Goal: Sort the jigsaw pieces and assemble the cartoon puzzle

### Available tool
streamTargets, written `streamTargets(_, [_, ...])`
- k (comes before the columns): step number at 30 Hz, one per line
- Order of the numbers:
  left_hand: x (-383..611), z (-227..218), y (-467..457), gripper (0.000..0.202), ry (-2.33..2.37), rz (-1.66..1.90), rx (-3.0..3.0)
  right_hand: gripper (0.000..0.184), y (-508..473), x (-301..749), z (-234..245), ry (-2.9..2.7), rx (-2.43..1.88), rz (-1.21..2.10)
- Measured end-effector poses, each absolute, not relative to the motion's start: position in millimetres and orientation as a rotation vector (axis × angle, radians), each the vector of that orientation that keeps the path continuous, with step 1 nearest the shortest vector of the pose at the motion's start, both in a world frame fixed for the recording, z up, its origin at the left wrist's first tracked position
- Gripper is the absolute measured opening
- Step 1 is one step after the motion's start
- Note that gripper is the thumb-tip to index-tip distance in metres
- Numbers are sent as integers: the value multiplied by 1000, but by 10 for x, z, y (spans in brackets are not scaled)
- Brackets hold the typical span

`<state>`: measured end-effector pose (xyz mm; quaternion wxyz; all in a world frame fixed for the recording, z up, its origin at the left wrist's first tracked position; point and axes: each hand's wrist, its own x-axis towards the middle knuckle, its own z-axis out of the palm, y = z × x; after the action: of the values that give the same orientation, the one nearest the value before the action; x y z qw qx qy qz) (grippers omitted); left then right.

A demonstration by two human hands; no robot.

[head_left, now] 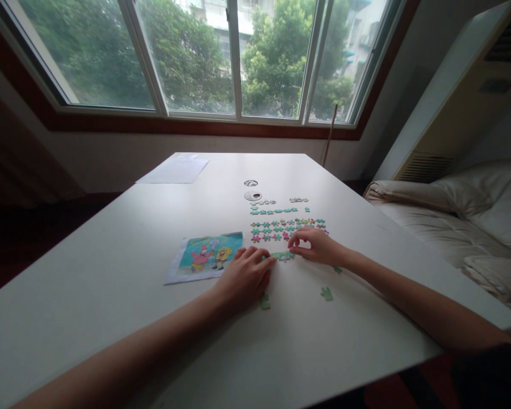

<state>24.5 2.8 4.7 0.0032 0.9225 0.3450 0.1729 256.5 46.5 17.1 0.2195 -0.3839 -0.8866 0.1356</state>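
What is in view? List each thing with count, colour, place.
White rectangular table: one, centre.
Cartoon picture sheet: one, teal, mid-table, left.
Small jigsaw pieces in rows: many, teal, pink, white, mid-table, right.
Joined green puzzle strip: one, just below the rows.
Stray green jigsaw pieces: about three, nearer the front edge.
White paper sheet: one, far left corner.
Round silvery discs: two, far centre.
Cream cushioned sofa: one, right.
Wide glass window: one, behind.
Left hand: flat, touching the strip.
Right hand: fingertips by the strip.
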Motion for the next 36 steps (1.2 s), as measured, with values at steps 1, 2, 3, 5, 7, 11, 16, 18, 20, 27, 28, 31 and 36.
streamTargets(1, [244, 43, 29, 27, 1081, 544, 2892, 12, 458, 2566, 172, -2457, -1040, 373])
streamTargets(2, [243, 39, 31, 27, 1082, 544, 2892, 11, 452, 2563, 169, -2471, -1017, 371])
streamTargets(3, [242, 36, 32, 27, 1081, 542, 2893, 12, 447, 2558, 163, -2492, -998, 368])
streamTargets(5, [240, 34, 33, 27, 1080, 540, 2894, 12, 442, 2541, 150, -2531, -978, 362])
streamTargets(7, [240, 37, 34, 27, 1078, 540, 2894, 12, 443, 2530, 154, -2550, -967, 366])
streamTargets(11, [240, 45, 34, 27, 1070, 544, 2892, 13, 460, 2614, 280, -2542, -1020, 455])
streamTargets(16, [240, 36, 34, 27, 1074, 563, 2896, 21, 455, 2953, 578, -2722, -1300, 754])
streamTargets(18, [239, 32, 32, 27, 1067, 567, 2895, 29, 431, 3079, 649, -2809, -1432, 897])
streamTargets(20, [238, 31, 32, 28, 1060, 567, 2893, 36, 405, 3161, 664, -2837, -1537, 993])
streamTargets(27, [242, 41, 36, 27, 1069, 569, 2882, 30, 392, 3191, 526, -2842, -1601, 1038])
streamTargets(28, [243, 41, 38, 27, 1068, 572, 2882, 29, 392, 3185, 522, -2844, -1599, 1032])
streamTargets(31, [243, 34, 46, 27, 1066, 577, 2886, 26, 379, 3172, 547, -2842, -1583, 1001])
streamTargets(36, [240, 20, 49, 27, 1066, 567, 2887, 15, 396, 3118, 598, -2681, -1411, 1141])
